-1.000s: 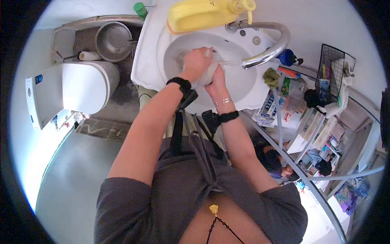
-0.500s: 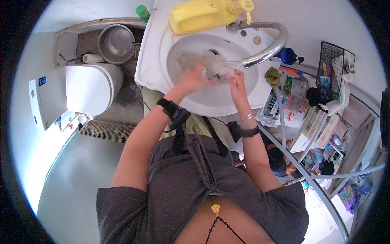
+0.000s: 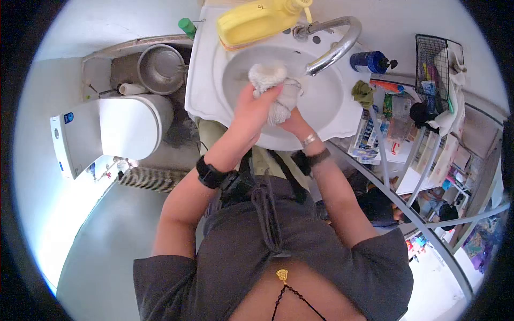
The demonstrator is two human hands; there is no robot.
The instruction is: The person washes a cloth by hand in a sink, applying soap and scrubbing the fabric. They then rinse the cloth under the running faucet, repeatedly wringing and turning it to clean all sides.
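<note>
Wringing seems the step in hand: left hand (image 3: 257,107) and right hand (image 3: 293,122) are both closed around a bunched white cloth (image 3: 270,80), held over the sink basin (image 3: 326,101) near the faucet (image 3: 334,48). The cloth is not yet laid aside, so the wash looks partway done.

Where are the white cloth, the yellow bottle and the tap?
white cloth (image 3: 266,79), head view, its bunched top.
yellow bottle (image 3: 251,22), head view, its side.
tap (image 3: 336,52), head view, its curved spout.
</note>
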